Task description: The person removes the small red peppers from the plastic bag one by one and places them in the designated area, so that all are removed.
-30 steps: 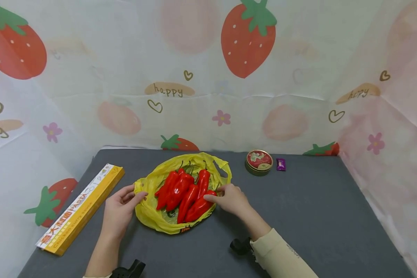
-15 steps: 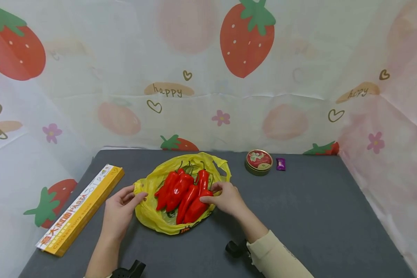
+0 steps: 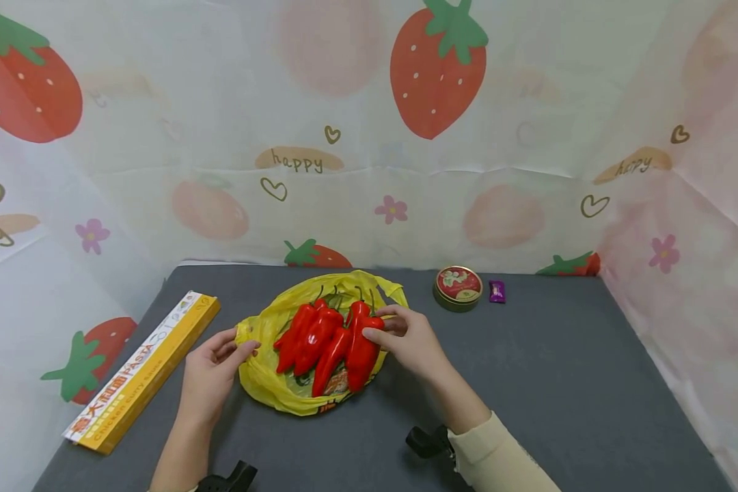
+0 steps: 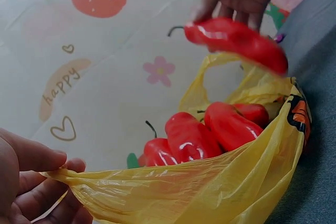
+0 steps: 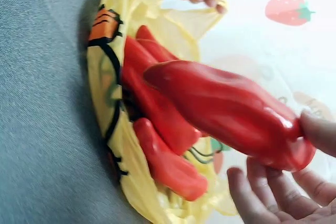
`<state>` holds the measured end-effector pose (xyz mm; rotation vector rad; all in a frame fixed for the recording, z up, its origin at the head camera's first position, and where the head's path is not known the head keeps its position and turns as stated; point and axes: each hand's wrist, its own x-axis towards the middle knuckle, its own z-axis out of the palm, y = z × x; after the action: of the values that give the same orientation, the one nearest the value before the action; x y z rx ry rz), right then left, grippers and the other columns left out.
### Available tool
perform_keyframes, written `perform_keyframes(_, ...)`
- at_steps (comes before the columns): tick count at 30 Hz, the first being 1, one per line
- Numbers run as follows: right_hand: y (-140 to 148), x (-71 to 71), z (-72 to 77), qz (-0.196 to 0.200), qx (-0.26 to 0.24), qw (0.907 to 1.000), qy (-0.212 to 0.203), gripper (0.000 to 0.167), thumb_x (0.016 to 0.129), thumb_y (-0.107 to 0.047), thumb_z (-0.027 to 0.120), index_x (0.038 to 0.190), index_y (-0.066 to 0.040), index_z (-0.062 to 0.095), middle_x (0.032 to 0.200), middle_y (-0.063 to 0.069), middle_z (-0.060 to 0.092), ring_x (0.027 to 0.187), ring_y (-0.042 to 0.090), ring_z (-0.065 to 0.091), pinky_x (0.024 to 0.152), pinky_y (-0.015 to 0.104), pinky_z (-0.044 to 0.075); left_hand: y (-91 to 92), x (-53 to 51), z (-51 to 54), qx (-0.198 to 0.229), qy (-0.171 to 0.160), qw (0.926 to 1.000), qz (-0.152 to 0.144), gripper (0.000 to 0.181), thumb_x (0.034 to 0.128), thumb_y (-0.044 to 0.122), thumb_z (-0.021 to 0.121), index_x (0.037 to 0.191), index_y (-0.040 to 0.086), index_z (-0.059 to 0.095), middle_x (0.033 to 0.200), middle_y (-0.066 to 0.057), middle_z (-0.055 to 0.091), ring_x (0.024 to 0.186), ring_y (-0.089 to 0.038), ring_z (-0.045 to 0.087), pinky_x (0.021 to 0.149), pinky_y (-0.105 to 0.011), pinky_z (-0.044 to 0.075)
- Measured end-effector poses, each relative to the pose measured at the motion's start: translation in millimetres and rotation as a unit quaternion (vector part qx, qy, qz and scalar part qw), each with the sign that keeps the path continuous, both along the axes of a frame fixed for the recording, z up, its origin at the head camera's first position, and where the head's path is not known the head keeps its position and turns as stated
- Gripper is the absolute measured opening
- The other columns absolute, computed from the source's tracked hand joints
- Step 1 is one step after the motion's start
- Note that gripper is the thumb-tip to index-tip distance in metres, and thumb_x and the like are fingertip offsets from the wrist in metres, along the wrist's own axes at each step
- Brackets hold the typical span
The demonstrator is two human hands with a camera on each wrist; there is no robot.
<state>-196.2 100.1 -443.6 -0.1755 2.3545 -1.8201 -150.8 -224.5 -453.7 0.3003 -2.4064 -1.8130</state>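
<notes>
A yellow plastic bag lies spread open on the table with several red peppers inside. My left hand pinches the bag's left edge between thumb and fingers; in the left wrist view the plastic stretches taut from those fingertips. With my right hand I grip one red pepper near its stem end. In the left wrist view that pepper is raised above the others, its dark stem pointing away from the hand. Its lower tip still overlaps the bag in the head view.
A long yellow and white pasta box lies slanted on the left. At the back right stand a round red and green tin and a small purple packet. A strawberry-printed curtain hangs behind the dark grey table.
My right hand has taken hold of the rightmost pepper, turned it more upright and raised it off the others. The left hand stays on the bag's edge.
</notes>
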Motion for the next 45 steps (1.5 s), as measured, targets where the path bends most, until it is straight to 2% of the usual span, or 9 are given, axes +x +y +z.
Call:
perform_keyframes(2, 5.0, 1.9, 4.3, 0.000, -0.015, 0.9999, 0.003, 0.043, 0.089, -0.032, 0.079, 0.127, -0.016, 0.066, 0.108, 0.007, 0.074, 0.092, 0.020, 0.070, 0.085, 0.050, 0.059, 0.1, -0.2, -0.9, 0.003, 0.001, 1.0000, 0.000, 0.043, 0.0959, 0.030, 0.071, 0.131, 0.006, 0.063, 0.097, 0.008, 0.075, 0.092, -0.004, 0.066, 0.083, -0.013, 0.053)
perform_keyframes(7, 22.5, 7.1, 11.0, -0.001, -0.016, 0.9998, 0.009, 0.045, 0.091, -0.035, 0.076, 0.132, -0.019, 0.065, 0.117, 0.008, 0.071, 0.102, 0.022, 0.068, 0.082, 0.042, 0.061, -0.4, -0.1, -0.9, 0.008, -0.002, 1.0000, 0.001, 0.045, 0.0961, 0.030, 0.071, 0.133, 0.005, 0.062, 0.097, 0.009, 0.075, 0.092, -0.004, 0.065, 0.083, -0.012, 0.052)
perform_keyframes(13, 47.3, 13.5, 15.7, -0.014, 0.002, 0.9998, 0.013, 0.047, 0.094, -0.036, 0.072, 0.135, -0.015, 0.063, 0.123, 0.012, 0.069, 0.105, 0.025, 0.067, 0.081, 0.040, 0.061, 0.4, -1.1, -0.5, 0.008, -0.006, 1.0000, -0.001, 0.044, 0.0965, 0.030, 0.070, 0.132, 0.006, 0.062, 0.098, 0.008, 0.075, 0.092, -0.005, 0.066, 0.083, -0.012, 0.052)
perform_keyframes(21, 79.0, 17.9, 16.0, -0.046, 0.035, 0.9982, 0.012, 0.048, 0.094, -0.039, 0.071, 0.136, -0.017, 0.062, 0.124, 0.013, 0.068, 0.105, 0.025, 0.066, 0.083, 0.038, 0.060, 0.3, -0.4, -2.2, 0.004, -0.008, 0.9999, -0.006, 0.044, 0.0969, 0.030, 0.069, 0.133, 0.006, 0.062, 0.101, 0.005, 0.075, 0.093, -0.005, 0.066, 0.084, -0.013, 0.052)
perform_keyframes(24, 90.6, 18.5, 14.2, -0.054, 0.040, 0.9977, 0.011, 0.050, 0.094, -0.041, 0.071, 0.136, -0.016, 0.061, 0.123, 0.014, 0.068, 0.105, 0.025, 0.066, 0.083, 0.036, 0.060, 0.1, -0.1, -2.3, 0.006, -0.012, 0.9999, 0.001, 0.043, 0.0971, 0.029, 0.069, 0.133, 0.007, 0.062, 0.100, 0.005, 0.075, 0.092, -0.005, 0.066, 0.083, -0.012, 0.053)
perform_keyframes(29, 112.2, 24.5, 10.3, -0.073, 0.047, 0.9962, 0.009, 0.053, 0.094, -0.042, 0.070, 0.138, -0.013, 0.060, 0.123, 0.015, 0.068, 0.103, 0.024, 0.067, 0.082, 0.033, 0.060, -1.3, -1.0, -2.7, 0.003, -0.010, 0.9999, -0.004, 0.044, 0.0979, 0.031, 0.068, 0.135, 0.007, 0.061, 0.103, 0.002, 0.076, 0.093, -0.005, 0.065, 0.084, -0.013, 0.052)
perform_keyframes(36, 148.4, 34.1, 10.8, -0.102, 0.048, 0.9936, 0.004, 0.058, 0.095, -0.041, 0.069, 0.141, -0.009, 0.055, 0.130, 0.019, 0.066, 0.101, 0.014, 0.068, 0.081, 0.028, 0.059, -0.8, -2.7, -2.9, 0.002, -0.018, 0.9998, -0.005, 0.042, 0.0992, 0.029, 0.066, 0.135, 0.008, 0.061, 0.105, 0.001, 0.076, 0.094, -0.006, 0.063, 0.084, -0.015, 0.052)
perform_keyframes(40, 168.9, 35.1, 10.5, -0.123, 0.065, 0.9902, -0.001, 0.060, 0.095, -0.044, 0.069, 0.141, -0.007, 0.056, 0.130, 0.021, 0.066, 0.094, 0.006, 0.069, 0.080, 0.026, 0.059, -0.5, -2.9, -2.0, -0.004, -0.018, 0.9998, -0.005, 0.042, 0.0995, 0.030, 0.065, 0.135, 0.008, 0.061, 0.105, 0.001, 0.076, 0.094, -0.006, 0.063, 0.084, -0.015, 0.052)
perform_keyframes(45, 192.7, 35.3, 9.1, -0.139, 0.099, 0.9854, 0.009, 0.061, 0.095, -0.046, 0.068, 0.140, -0.007, 0.057, 0.126, 0.017, 0.068, 0.091, 0.003, 0.068, 0.078, 0.026, 0.059, -0.8, -0.9, -0.3, -0.008, -0.015, 0.9998, -0.007, 0.042, 0.1000, 0.030, 0.065, 0.135, 0.007, 0.061, 0.105, -0.002, 0.075, 0.094, -0.007, 0.063, 0.083, -0.015, 0.052)
